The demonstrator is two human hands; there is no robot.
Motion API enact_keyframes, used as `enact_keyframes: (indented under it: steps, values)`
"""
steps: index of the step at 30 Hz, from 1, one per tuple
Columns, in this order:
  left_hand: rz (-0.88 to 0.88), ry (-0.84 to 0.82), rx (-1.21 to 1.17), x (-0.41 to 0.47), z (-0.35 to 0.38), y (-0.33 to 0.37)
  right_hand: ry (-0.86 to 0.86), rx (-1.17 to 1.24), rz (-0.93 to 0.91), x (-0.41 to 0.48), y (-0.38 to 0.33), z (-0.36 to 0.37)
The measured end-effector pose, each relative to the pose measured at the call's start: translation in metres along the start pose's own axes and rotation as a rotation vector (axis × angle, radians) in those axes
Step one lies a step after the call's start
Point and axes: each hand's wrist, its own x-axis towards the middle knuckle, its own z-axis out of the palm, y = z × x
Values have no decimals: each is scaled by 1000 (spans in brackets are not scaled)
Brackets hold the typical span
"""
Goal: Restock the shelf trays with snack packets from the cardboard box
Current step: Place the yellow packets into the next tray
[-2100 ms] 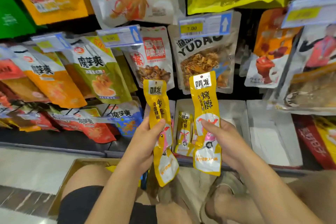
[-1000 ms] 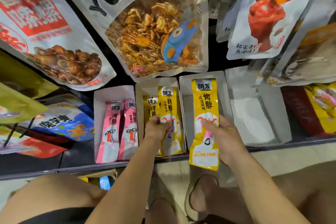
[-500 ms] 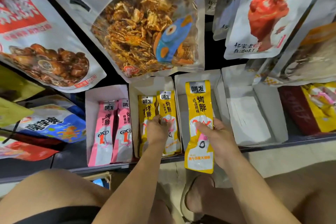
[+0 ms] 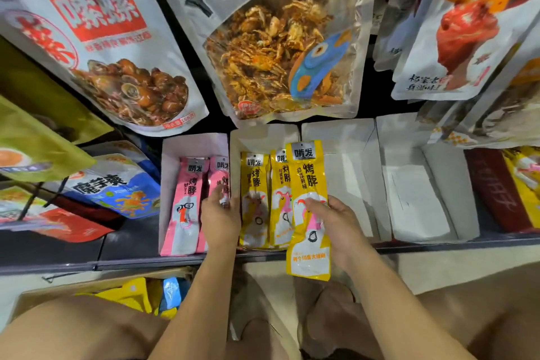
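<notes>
My right hand (image 4: 339,225) grips a long yellow snack packet (image 4: 306,178) by its middle, holding it over the right edge of the white shelf tray (image 4: 263,137). Two matching yellow packets (image 4: 254,199) lie side by side in that tray. My left hand (image 4: 220,219) holds nothing. Its fingers are extended over the divider between this tray and the left tray (image 4: 171,161), touching one of the two pink packets (image 4: 187,202) there. The cardboard box (image 4: 102,283) sits on the floor at lower left, with yellow and blue packets showing inside.
Two white trays (image 4: 353,172) (image 4: 415,202) to the right hold no packets. Large snack bags (image 4: 277,47) hang just above the trays. More bags lie on the shelf to the left and far right. My knees and sandalled feet fill the bottom.
My left hand has let go of the yellow packet, which now lies in the tray, and has shifted left toward the pink packets. My right hand has carried its packet leftward over that tray.
</notes>
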Motion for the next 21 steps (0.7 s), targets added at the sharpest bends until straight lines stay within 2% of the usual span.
enact_keyframes:
  steps: [3,7,10,21]
  values:
    - [-36,-99,-22,0,-2,-14,-12,13,47,14,9,22]
    - [-65,-135,-65,4,-4,-24,-41,-18,69,35,23,58]
    - [-81,-174,-107,8,-5,-28,6,-64,34,51,32,78]
    - [-113,-240,-129,13,-9,-34,188,-545,-96,95,48,110]
